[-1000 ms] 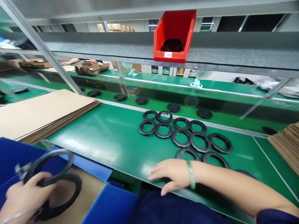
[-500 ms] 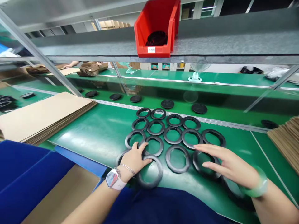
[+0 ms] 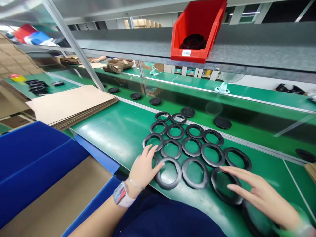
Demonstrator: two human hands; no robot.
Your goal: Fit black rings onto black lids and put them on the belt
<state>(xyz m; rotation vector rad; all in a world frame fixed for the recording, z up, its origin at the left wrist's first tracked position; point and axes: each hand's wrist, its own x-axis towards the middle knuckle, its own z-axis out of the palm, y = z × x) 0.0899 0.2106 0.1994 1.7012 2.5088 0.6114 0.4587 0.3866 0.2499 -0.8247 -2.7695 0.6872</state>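
Several black rings lie flat in rough rows on the green tabletop. My left hand (image 3: 144, 166) is over the near left of them, fingers spread. Its thumb tip meets the rim of a near ring (image 3: 168, 186), and its fingertips are by another ring (image 3: 145, 139) behind. Part of a ring beneath this hand is hidden. My right hand (image 3: 258, 189), fingers apart, is at the near right with its fingertips over a ring (image 3: 215, 187). I cannot tell whether they press on it. Another ring (image 3: 249, 219) is partly covered by this hand.
A cardboard stack (image 3: 71, 102) lies at the left, behind a blue box (image 3: 37, 154). Black discs (image 3: 155, 101) sit in a strip beyond the tabletop. A red bin (image 3: 189, 56) holding black parts stands on the shelf above. Posts (image 3: 76, 46) support the shelf.
The view has turned left, so everything appears farther right. The near ring at my left thumb now lies closer to its right-hand neighbour. Both hands stay over the rings, fingers apart.
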